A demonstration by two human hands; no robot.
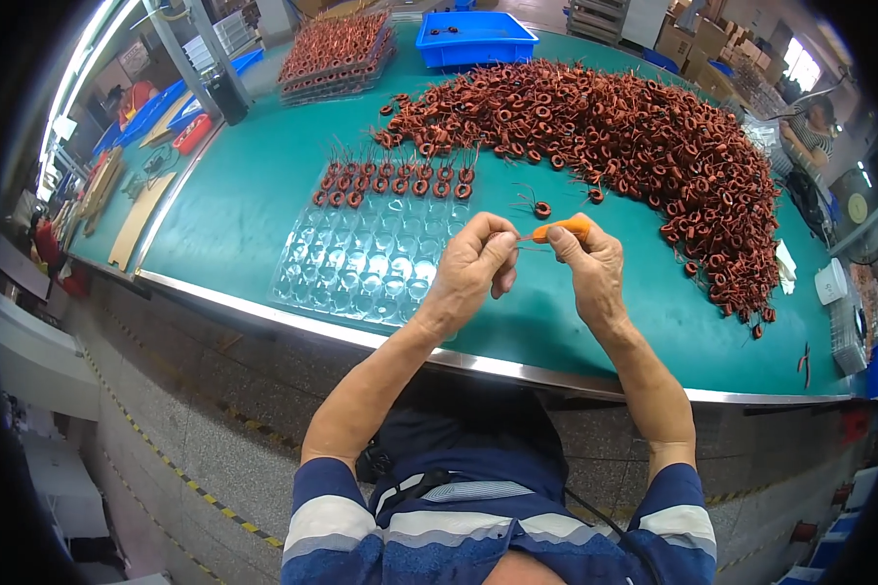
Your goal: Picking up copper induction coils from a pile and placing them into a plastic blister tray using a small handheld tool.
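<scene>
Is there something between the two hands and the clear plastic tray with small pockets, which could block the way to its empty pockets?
Nothing visible does. The left hand and the right hand, which holds an orange-handled tool, hover just right of the clear plastic pocket tray. Only bare green table lies between. Copper wire coils fill just the far rows.

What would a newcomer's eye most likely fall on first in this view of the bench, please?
Probably the huge heap of copper-wound coils curving across the far and right side of the green table. Next, the two hands at the centre: the right hand grips an orange-handled tool, and the left hand pinches something too small to tell at its tip. Left of them lies a clear plastic tray, with coils only in its far rows.
</scene>
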